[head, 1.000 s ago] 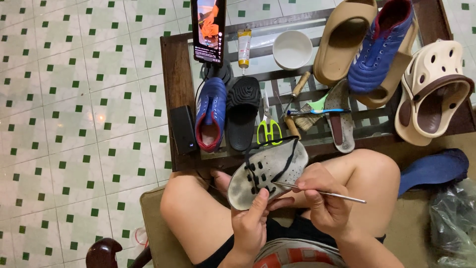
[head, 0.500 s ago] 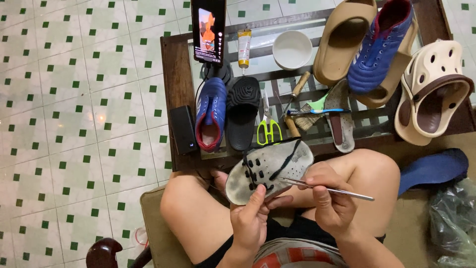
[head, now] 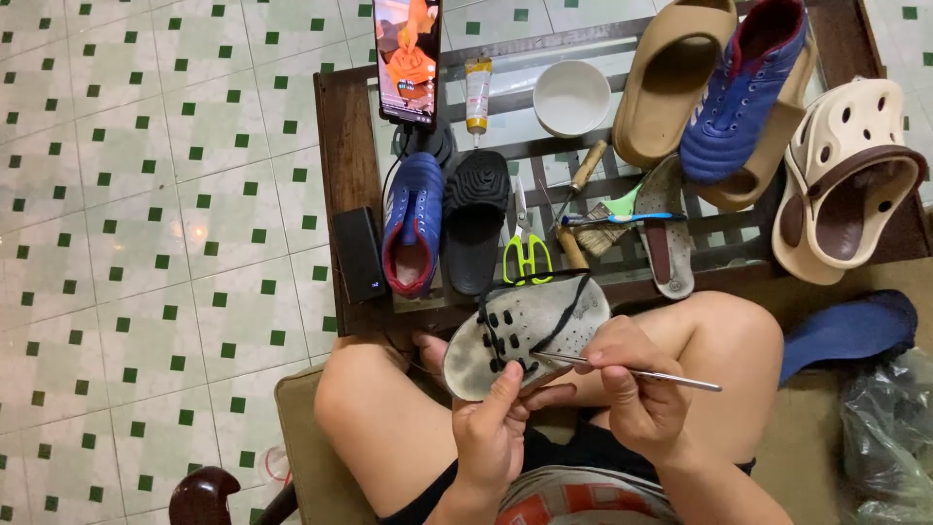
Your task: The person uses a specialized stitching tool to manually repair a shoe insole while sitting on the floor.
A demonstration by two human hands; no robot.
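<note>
My left hand [head: 491, 428] grips the near edge of a grey shoe sole [head: 525, 335] with dark holes and a black strap, holding it over my knees. A thin metal awl [head: 641, 372] lies in my right hand [head: 637, 389], pinched between the fingers, its tip touching the sole near the holes. The sole tilts with its toe end toward the low table [head: 335, 146].
On the table stand a phone [head: 408, 58], glue tube [head: 476, 87], white bowl [head: 571, 97], blue shoe [head: 413, 224], black slide [head: 474, 228], green-handled scissors [head: 525, 253], brush [head: 612, 209], tan slide [head: 671, 78], another blue shoe [head: 743, 87] and beige clog [head: 846, 180]. A blue insole [head: 850, 331] lies right.
The sole has turned and shifted slightly right in my left hand. My right hand has moved the awl's tip closer in against the sole.
</note>
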